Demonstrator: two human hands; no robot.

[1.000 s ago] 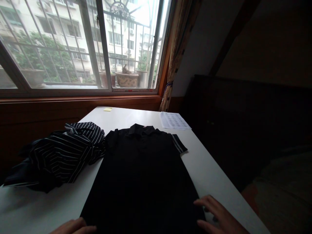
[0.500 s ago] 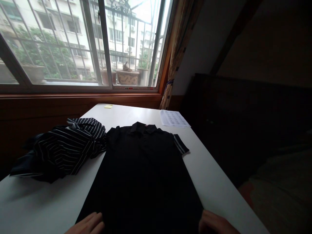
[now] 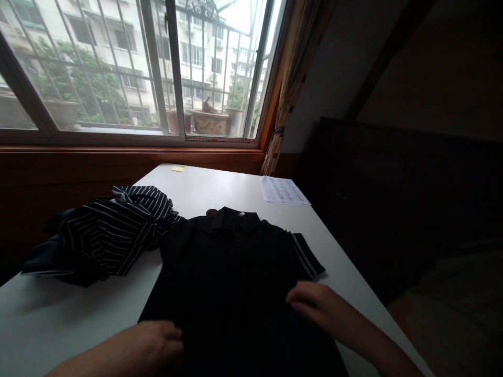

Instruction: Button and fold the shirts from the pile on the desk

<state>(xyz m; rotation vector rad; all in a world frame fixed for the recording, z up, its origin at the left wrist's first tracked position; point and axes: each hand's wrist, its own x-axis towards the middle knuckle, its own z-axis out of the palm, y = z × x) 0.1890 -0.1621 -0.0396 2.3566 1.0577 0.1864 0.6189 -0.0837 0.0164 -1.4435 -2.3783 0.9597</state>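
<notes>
A black short-sleeved polo shirt [image 3: 236, 272] lies spread on the white table, its collar toward the window. Two pale stripes run along its right sleeve cuff. My left hand [image 3: 157, 337] is over the shirt's left side, fingers bent down onto the dark cloth. On the right side, below the striped cuff, my right hand [image 3: 312, 301] has thumb and fingertips drawn together at the fabric. Dark cloth makes the exact grip of both hands hard to see. The shirt's lower end runs out of view.
A heap of black-and-white striped clothing [image 3: 110, 235] lies left of the shirt, touching its left sleeve. Printed sheets [image 3: 285, 190] and a yellow note [image 3: 178, 168] lie toward the far edge. A small brown round object [image 3: 211, 212] shows behind the collar. The white table [image 3: 346, 283] slopes away rightward.
The shirt has slid nearer to me, and its right sleeve sits lower and farther right. Both hands have moved up along its sides. A brown object now shows behind the collar.
</notes>
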